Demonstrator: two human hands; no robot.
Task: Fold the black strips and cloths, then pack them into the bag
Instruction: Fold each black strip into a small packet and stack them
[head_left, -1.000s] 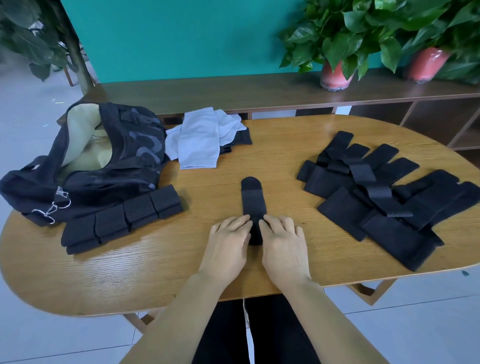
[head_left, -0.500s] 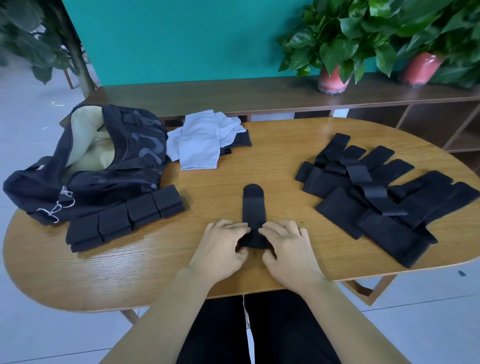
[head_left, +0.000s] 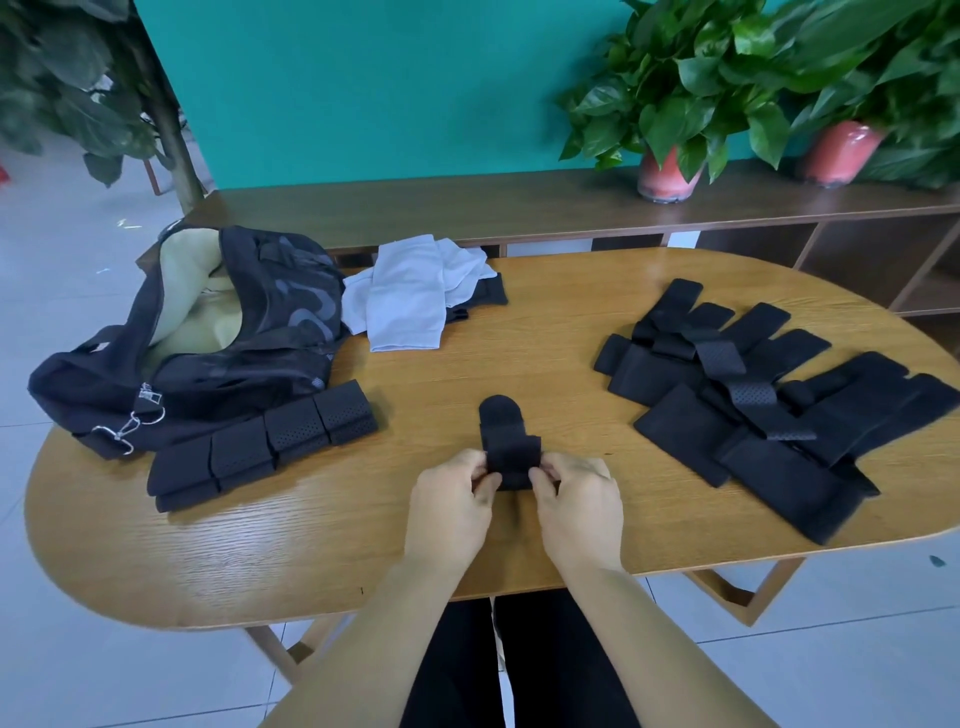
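Matt black perforated cloth strips (head_left: 265, 447) lie on a glossy, grained wood table (head_left: 519, 338) beside a mesh bag (head_left: 208, 353).

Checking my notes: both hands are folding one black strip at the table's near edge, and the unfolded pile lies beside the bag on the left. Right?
Not quite. In the head view the unfolded pile lies on the table's right side, away from the bag. Both hands, left hand and right hand, do fold one black strip.

Both forearms were bare from the bottom edge of the view up to the wrists, with no sleeve, watch, band or ring visible on either. The left hand (head_left: 451, 506) and the right hand (head_left: 581, 506) wore no gloves. Nearer the body than the grip, below the table edge, the person's legs showed in plain black trousers (head_left: 550, 670), a pale gap between them.
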